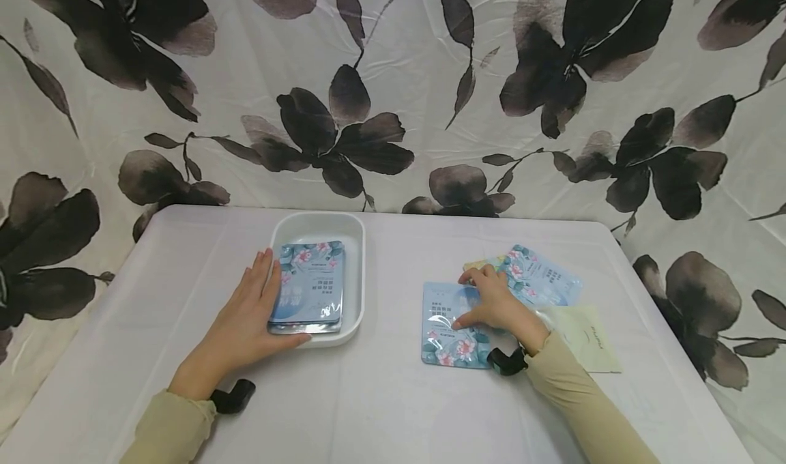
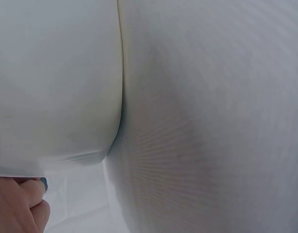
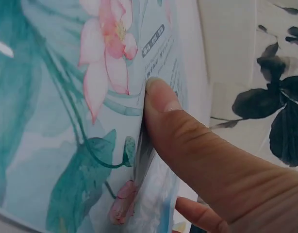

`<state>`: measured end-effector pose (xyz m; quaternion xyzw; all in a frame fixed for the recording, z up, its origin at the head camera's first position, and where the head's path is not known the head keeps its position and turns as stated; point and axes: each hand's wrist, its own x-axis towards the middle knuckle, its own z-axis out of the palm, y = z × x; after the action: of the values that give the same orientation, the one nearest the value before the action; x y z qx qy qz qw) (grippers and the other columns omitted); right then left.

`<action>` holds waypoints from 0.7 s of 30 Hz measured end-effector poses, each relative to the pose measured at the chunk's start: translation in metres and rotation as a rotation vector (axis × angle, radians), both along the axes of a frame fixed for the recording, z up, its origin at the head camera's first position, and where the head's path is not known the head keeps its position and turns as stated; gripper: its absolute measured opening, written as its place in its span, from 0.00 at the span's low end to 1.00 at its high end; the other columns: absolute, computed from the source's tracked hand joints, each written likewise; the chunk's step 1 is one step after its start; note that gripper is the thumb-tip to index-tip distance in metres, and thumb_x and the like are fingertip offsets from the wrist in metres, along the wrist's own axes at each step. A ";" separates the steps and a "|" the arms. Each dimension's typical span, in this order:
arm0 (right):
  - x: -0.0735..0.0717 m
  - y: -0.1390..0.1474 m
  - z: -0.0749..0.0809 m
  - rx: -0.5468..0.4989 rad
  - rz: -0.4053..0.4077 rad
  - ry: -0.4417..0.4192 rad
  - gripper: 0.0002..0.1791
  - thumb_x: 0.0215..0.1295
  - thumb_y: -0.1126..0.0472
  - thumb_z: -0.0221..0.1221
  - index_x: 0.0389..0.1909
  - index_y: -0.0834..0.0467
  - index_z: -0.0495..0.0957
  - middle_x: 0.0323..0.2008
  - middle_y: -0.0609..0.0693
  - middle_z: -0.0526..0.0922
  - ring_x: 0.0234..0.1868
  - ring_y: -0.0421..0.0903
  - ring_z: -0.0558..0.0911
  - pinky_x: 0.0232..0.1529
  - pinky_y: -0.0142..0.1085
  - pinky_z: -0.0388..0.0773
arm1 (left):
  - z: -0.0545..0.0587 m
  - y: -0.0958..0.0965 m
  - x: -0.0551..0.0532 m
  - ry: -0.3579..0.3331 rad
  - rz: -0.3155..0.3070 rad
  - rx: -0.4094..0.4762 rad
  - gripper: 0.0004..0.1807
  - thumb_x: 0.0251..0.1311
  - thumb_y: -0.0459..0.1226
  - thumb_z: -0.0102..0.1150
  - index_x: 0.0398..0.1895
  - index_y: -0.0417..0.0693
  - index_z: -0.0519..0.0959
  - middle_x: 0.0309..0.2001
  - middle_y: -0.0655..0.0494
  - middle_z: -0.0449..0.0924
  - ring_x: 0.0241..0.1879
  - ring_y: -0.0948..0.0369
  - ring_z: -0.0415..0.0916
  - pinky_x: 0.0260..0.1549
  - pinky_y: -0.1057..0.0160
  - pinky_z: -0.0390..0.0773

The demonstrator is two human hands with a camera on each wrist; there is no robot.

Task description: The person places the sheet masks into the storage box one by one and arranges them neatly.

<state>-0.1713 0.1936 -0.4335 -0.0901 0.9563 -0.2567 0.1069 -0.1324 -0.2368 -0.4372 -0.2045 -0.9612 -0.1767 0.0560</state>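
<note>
My left hand point(image 1: 245, 314) rests along the left side of a white tray point(image 1: 355, 300), fingers straight and thumb across its front rim. Inside the tray lies a stack of blue floral sachets point(image 1: 310, 283). The tray's pale side point(image 2: 57, 87) fills the left part of the left wrist view. On the table to the right, a blue floral sachet point(image 1: 445, 351) lies under my right hand point(image 1: 497, 303). The right thumb touches its printed face point(image 3: 95, 126); the other fingers reach toward its far edge, spread from the thumb.
Another blue sachet point(image 1: 543, 276) lies slanted behind the right hand, partly over a yellow one point(image 1: 491, 263). A pale green sachet point(image 1: 589, 341) lies by the right wrist. Behind the white table point(image 1: 381, 409) hangs a floral curtain point(image 1: 430, 75).
</note>
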 end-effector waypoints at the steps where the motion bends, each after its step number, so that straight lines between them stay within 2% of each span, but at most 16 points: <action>1: 0.000 0.000 0.000 0.002 0.001 0.001 0.42 0.37 0.49 0.82 0.54 0.58 0.74 0.50 0.58 0.67 0.53 0.60 0.61 0.55 0.56 0.68 | 0.000 0.000 0.000 0.000 0.000 -0.001 0.72 0.45 0.70 0.65 0.77 0.30 0.41 0.79 0.38 0.30 0.78 0.46 0.28 0.75 0.52 0.35; 5: -0.002 -0.002 0.001 0.016 -0.001 -0.002 0.42 0.36 0.48 0.82 0.52 0.58 0.74 0.48 0.57 0.67 0.52 0.59 0.61 0.54 0.55 0.69 | 0.000 0.000 -0.001 -0.002 0.005 -0.003 0.72 0.44 0.69 0.66 0.77 0.31 0.41 0.79 0.39 0.30 0.78 0.47 0.28 0.75 0.52 0.35; 10: -0.004 -0.002 0.000 -0.002 0.005 -0.020 0.42 0.35 0.49 0.82 0.51 0.56 0.72 0.54 0.59 0.74 0.54 0.59 0.68 0.56 0.55 0.70 | 0.001 0.000 0.000 -0.014 0.008 0.002 0.72 0.45 0.69 0.66 0.77 0.31 0.41 0.79 0.39 0.30 0.78 0.47 0.28 0.75 0.50 0.36; 14: -0.003 -0.001 -0.001 -0.055 0.022 -0.027 0.43 0.36 0.52 0.82 0.56 0.54 0.72 0.64 0.61 0.72 0.61 0.59 0.71 0.62 0.56 0.68 | 0.002 0.001 0.000 -0.014 0.008 0.003 0.72 0.45 0.69 0.66 0.77 0.31 0.41 0.79 0.39 0.30 0.78 0.46 0.28 0.75 0.50 0.37; 17: -0.001 -0.002 -0.002 -0.098 0.041 -0.002 0.46 0.36 0.55 0.82 0.61 0.53 0.72 0.68 0.61 0.69 0.68 0.62 0.67 0.67 0.57 0.64 | 0.002 0.000 0.001 -0.014 0.003 0.002 0.72 0.45 0.69 0.65 0.77 0.30 0.41 0.79 0.38 0.30 0.78 0.46 0.28 0.75 0.49 0.36; 21: 0.001 -0.004 -0.004 -0.175 0.056 0.040 0.47 0.35 0.59 0.82 0.62 0.52 0.73 0.66 0.59 0.71 0.68 0.61 0.67 0.68 0.57 0.63 | 0.002 0.000 0.000 -0.010 -0.001 -0.003 0.72 0.46 0.69 0.65 0.77 0.30 0.41 0.79 0.38 0.30 0.78 0.46 0.28 0.75 0.49 0.36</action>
<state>-0.1700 0.1895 -0.4376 -0.1311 0.9292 -0.3344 0.0865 -0.1321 -0.2364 -0.4356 -0.2039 -0.9616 -0.1765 0.0507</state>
